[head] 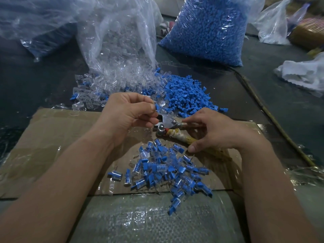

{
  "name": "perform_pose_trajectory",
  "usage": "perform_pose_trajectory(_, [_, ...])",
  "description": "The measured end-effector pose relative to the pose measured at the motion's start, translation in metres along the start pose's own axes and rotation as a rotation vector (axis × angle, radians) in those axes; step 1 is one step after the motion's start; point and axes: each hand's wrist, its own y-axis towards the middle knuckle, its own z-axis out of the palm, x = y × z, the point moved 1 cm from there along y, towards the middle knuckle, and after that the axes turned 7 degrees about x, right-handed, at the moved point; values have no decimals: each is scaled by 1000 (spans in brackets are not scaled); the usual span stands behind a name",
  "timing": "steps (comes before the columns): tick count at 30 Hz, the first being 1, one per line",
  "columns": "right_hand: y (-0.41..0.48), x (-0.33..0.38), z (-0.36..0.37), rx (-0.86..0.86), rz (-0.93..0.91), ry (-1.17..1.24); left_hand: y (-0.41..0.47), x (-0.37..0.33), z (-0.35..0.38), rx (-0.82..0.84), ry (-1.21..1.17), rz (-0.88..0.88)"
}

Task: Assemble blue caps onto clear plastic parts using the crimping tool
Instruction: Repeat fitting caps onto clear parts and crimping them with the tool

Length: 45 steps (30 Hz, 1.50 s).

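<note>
My left hand (128, 114) pinches a clear plastic part with a blue cap (160, 106) right at the metal jaws of the crimping tool (168, 124). The tool lies on the cardboard sheet (52, 137), its cloth-wrapped handles running right under my right hand (213, 132), whose fingers curl round the handles. In front of me sits a pile of assembled blue-and-clear pieces (166, 171). Behind the tool lie loose blue caps (185, 92) and loose clear parts (98, 92).
An open clear bag of clear parts (119, 41) stands behind the piles. A full bag of blue caps (208, 28) stands at the back right. Crumpled plastic bags (305, 74) lie at the right. A thin stick (273, 120) runs diagonally along the right side.
</note>
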Motion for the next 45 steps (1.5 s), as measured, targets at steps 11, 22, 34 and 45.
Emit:
perform_pose_trajectory(11, [7,21,6,-250,95,-182,2,1,-2,-21,-67,3])
perform_pose_trajectory(22, [7,11,5,-382,117,-104,6,3,-6,-48,-96,51])
perform_pose_trajectory(34, [5,32,13,-362,-38,147,2,3,6,-75,-96,148])
perform_pose_trajectory(45, [5,35,15,-355,-57,105,1,4,12,-95,-94,195])
